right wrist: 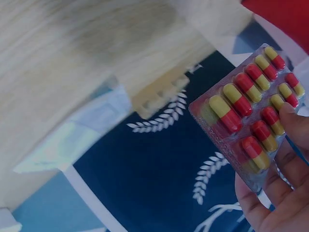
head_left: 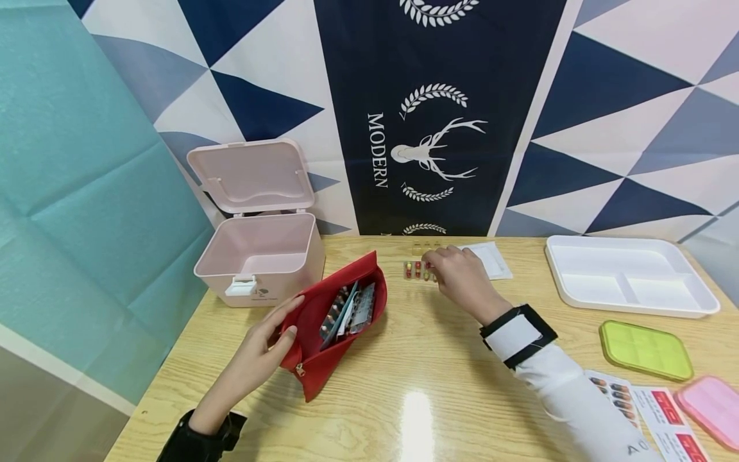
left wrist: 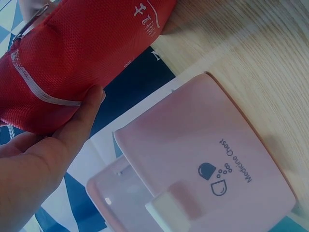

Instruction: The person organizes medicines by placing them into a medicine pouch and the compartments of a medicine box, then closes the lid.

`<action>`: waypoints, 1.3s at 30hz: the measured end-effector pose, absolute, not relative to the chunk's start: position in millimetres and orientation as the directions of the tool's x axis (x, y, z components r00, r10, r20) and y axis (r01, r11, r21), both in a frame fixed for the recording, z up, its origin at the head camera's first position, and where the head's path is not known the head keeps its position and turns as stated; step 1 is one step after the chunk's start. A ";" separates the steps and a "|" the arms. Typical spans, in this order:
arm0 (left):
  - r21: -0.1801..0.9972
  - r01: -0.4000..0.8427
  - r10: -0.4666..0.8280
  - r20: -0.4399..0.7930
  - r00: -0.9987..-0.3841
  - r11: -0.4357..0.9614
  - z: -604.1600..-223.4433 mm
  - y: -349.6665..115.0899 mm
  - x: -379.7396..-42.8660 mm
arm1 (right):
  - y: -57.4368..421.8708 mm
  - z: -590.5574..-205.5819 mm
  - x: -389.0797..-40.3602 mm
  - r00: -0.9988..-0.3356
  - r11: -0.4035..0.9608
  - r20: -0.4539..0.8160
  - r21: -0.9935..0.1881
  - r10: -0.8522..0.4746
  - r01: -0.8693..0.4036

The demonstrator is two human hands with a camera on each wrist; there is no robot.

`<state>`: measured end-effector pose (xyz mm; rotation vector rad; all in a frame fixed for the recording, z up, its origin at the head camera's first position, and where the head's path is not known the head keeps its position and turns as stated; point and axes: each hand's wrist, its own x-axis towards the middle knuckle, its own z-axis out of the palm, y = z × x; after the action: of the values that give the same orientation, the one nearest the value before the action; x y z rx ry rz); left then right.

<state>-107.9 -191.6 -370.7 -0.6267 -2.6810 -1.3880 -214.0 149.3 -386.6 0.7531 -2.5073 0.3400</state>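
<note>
My left hand grips the near-left side of a red zippered pouch, thumb at its rim. The pouch's mouth gapes, showing several blister packs inside. In the left wrist view, fingers press against the pouch's red fabric. Over the back of the table, my right hand pinches a blister pack of red-and-yellow capsules by one edge. The right wrist view shows this capsule pack tilted up, its several capsules in rows, with the thumb over one side.
A pale pink medicine chest stands at the left with its lid raised. Behind the right hand lie a white packet and a yellowish blister pack. At right are a white divided tray, green case, pink case and printed packs.
</note>
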 end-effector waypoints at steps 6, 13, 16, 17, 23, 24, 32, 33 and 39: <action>0.769 0.387 0.331 0.240 -0.913 0.509 -371.3 -191.4 -108.2 | 141.7 -373.0 -202.1 -0.667 0.792 0.587 -0.071 -0.458 -0.606; 0.769 0.387 0.333 0.239 -0.912 0.508 -370.7 -191.1 -108.0 | 127.1 -357.9 -188.5 -0.598 0.753 0.630 -0.031 -0.496 -0.657; 0.770 0.382 0.331 0.234 -0.914 0.510 -370.2 -191.0 -107.8 | 119.1 -353.5 -183.7 -0.574 0.733 0.638 -0.021 -0.514 -0.680; 0.771 0.381 0.332 0.232 -0.914 0.510 -370.1 -190.8 -107.8 | 116.5 -352.6 -182.4 -0.568 0.729 0.637 -0.015 -0.521 -0.685; 0.768 0.383 0.333 0.233 -0.914 0.513 -369.8 -190.0 -107.6 | 100.6 -350.0 -176.6 -0.546 0.702 0.621 0.009 -0.562 -0.712; 0.766 0.384 0.332 0.234 -0.914 0.515 -369.8 -189.9 -107.6 | 97.9 -349.8 -175.9 -0.541 0.695 0.619 0.011 -0.569 -0.719; 0.759 0.401 0.341 0.248 -0.907 0.514 -370.7 -189.9 -107.9 | 72.9 -350.0 -171.8 -0.481 0.628 0.612 0.034 -0.628 -0.777; 0.758 0.401 0.341 0.249 -0.907 0.514 -370.7 -189.8 -107.9 | 69.6 -350.6 -171.5 -0.472 0.618 0.610 0.037 -0.637 -0.785; 0.757 0.407 0.344 0.253 -0.904 0.512 -370.1 -189.6 -107.7 | 51.7 -355.5 -169.0 -0.432 0.578 0.572 0.092 -0.697 -0.811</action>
<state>-107.7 -189.6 -370.1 -0.6635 -2.6693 -1.3658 -169.0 51.7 -355.5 1.1988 -2.2442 0.2637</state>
